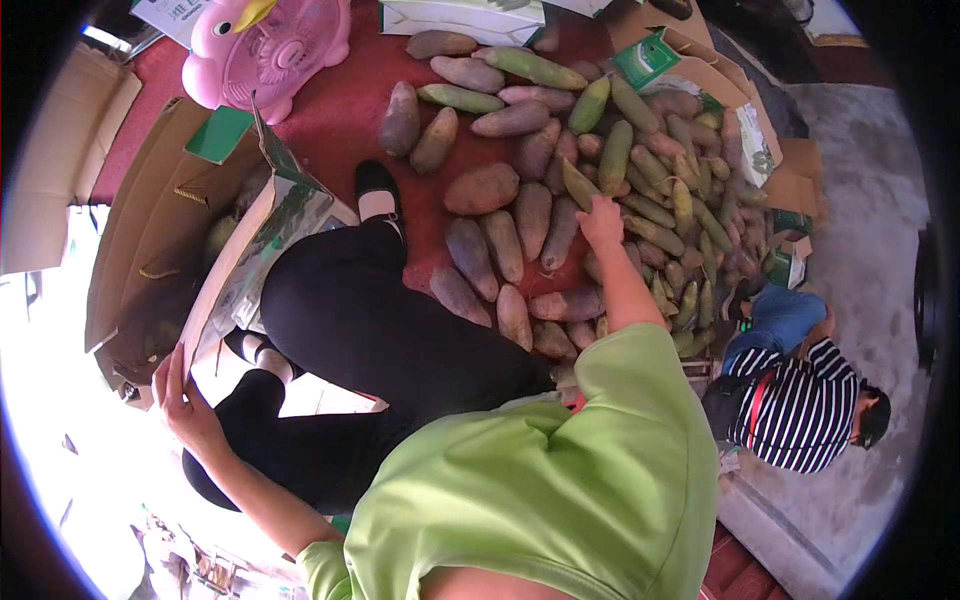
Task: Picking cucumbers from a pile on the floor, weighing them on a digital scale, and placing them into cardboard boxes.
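My right hand [603, 222] reaches into a spread of long, gourd-like vegetables, its fingers closed at the lower end of a green one [578, 185]. Around it lie plump purple-brown ones [533, 215] and more green ones [615, 155]. On my left side, my left hand [188, 408] has its fingers at the edge of a cardboard box flap [222, 285]. That flap belongs to an open carton [140, 230] with rope handles. What lies inside the carton is mostly in shadow.
A pink animal-shaped fan [275, 50] stands on the red floor covering [335, 130] at the far left. Opened cartons [755, 130] border the heap at the right. Another person in a striped top [800, 410] crouches at the right, beside the heap.
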Available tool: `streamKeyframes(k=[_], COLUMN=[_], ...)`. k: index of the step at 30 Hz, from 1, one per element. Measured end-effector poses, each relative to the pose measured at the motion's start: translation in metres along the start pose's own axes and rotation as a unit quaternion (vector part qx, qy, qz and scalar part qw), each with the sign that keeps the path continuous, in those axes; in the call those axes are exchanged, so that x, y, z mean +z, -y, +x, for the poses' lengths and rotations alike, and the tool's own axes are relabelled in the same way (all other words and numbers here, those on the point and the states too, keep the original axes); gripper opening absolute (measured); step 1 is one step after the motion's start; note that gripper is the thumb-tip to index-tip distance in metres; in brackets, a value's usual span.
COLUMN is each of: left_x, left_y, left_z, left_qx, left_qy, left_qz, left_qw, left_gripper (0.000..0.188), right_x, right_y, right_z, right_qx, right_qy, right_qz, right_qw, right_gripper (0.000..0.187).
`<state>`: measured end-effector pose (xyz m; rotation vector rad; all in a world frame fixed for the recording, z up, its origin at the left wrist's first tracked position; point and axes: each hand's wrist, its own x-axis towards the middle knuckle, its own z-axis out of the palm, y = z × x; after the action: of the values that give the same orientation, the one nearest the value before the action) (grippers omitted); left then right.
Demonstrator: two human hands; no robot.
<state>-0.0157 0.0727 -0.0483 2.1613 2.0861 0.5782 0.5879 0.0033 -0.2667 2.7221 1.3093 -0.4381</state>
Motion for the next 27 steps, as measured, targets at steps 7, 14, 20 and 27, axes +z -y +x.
streamKeyframes(k=[7, 14, 20, 27], left_x=[0.000, 0.001, -0.003, -0.010], left_y=[-0.002, -0.015, -0.016, -0.018], left_z=[-0.001, 0.008, 0.006, 0.012], left_qx=[-0.004, -0.017, -0.029, -0.017], left_qy=[-0.018, -0.034, -0.036, -0.027], left_qz=[0.005, 0.035, 0.042, 0.039], left_qw=[1.000, 0.999, 0.998, 0.999], left_gripper=[0.048, 0.039, 0.038, 0.036], right_x=[0.002, 0.018, 0.006, -0.012], right_y=[0.018, 0.016, 0.032, 0.031], right_z=[0.045, 0.052, 0.037, 0.058], right_qx=[0.015, 0.045, 0.003, -0.095], right_qy=[0.004, 0.053, 0.028, 0.033], right_qz=[-0.080, -0.218, -0.180, 0.305], right_qw=[0.997, 0.973, 0.983, 0.947], right_gripper=[0.064, 0.073, 0.071, 0.070])
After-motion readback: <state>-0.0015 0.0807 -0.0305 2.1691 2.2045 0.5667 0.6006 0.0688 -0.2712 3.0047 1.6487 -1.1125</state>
